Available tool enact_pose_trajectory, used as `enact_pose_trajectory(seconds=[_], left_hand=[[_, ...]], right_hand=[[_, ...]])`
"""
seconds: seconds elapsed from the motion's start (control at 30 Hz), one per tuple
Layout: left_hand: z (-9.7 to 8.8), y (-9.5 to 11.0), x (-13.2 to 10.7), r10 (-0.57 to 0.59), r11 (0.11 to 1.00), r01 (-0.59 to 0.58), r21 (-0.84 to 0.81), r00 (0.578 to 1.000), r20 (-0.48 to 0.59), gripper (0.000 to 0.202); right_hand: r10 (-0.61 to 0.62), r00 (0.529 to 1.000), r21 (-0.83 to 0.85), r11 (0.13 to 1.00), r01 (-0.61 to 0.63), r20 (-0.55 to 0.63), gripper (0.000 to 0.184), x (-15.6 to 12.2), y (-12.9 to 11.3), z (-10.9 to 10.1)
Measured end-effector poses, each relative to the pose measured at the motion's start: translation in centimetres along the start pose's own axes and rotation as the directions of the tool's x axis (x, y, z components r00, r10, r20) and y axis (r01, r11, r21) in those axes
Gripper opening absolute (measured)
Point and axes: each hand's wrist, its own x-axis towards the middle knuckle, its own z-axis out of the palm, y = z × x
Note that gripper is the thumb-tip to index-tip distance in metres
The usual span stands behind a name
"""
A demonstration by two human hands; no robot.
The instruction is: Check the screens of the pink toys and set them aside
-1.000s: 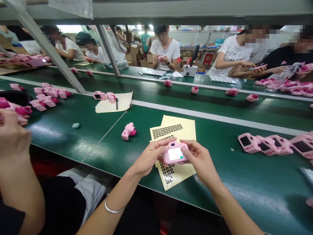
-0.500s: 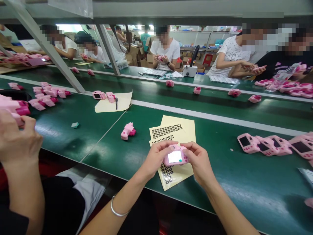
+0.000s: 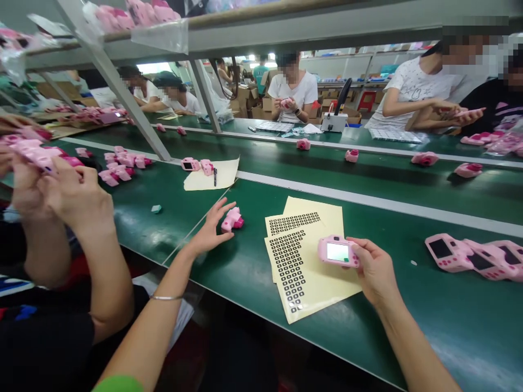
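My right hand (image 3: 373, 267) grips a pink toy camera (image 3: 337, 251) with a lit screen, held just above yellow sticker sheets (image 3: 302, 256) covered in small black stickers. My left hand (image 3: 210, 228) stretches out to the left with fingers spread, its fingertips at another pink toy camera (image 3: 232, 220) lying on the green belt (image 3: 245, 272). A silver bracelet (image 3: 165, 297) circles my left wrist.
A neighbour's hands (image 3: 61, 190) at the left hold pink cameras. More pink cameras (image 3: 474, 256) lie at the right and in a pile (image 3: 122, 163) at the left. A cream sheet with a pen (image 3: 210, 174) lies ahead. Several people sit across the far belt.
My left hand let go of the held camera and reached left to the loose pink camera. My right hand now holds the camera alone. The view shifted left and up.
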Motion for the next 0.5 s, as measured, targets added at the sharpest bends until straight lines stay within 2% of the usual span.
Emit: enact_pose_trajectory(seconds=[0.07, 0.13, 0.23, 0.33, 0.4, 0.5], left_hand=[[0.1, -1.2, -0.2, 0.040, 0.995, -0.023, -0.095, 0.982, 0.183, 0.074], [1.0, -0.6, -0.8, 0.028, 0.994, 0.001, -0.106, 0.964, 0.266, 0.076], [2.1, 1.7, -2.1, -0.052, 0.996, 0.070, -0.052, 0.955, 0.291, 0.089], [1.7, 2.9, -2.7, -0.109, 0.989, 0.130, -0.066, 0.960, 0.258, 0.098], [0.9, 2.5, -2.3, -0.077, 0.995, 0.094, -0.044, 0.951, 0.300, 0.093], [0.3, 1.4, -1.0, 0.076, 0.993, -0.031, -0.116, 0.914, 0.399, 0.071]], right_hand=[[0.004, 1.000, 0.000, 1.000, -0.004, -0.001, 0.044, 0.1, 0.0, -0.1], [0.007, 1.000, -0.011, 1.000, -0.007, 0.005, 0.043, 0.0, 0.1, -0.1], [-0.009, 1.000, -0.042, 0.999, 0.009, -0.006, 0.044, 0.0, 0.4, -0.2], [-0.008, 0.999, -0.062, 0.998, 0.005, -0.044, 0.046, 0.2, 0.4, -0.5], [0.001, 0.998, -0.056, 0.998, -0.004, -0.056, 0.047, 0.3, 0.5, -0.7], [0.002, 0.999, -0.049, 0.999, -0.004, -0.044, 0.047, 0.4, 0.5, -0.8]])
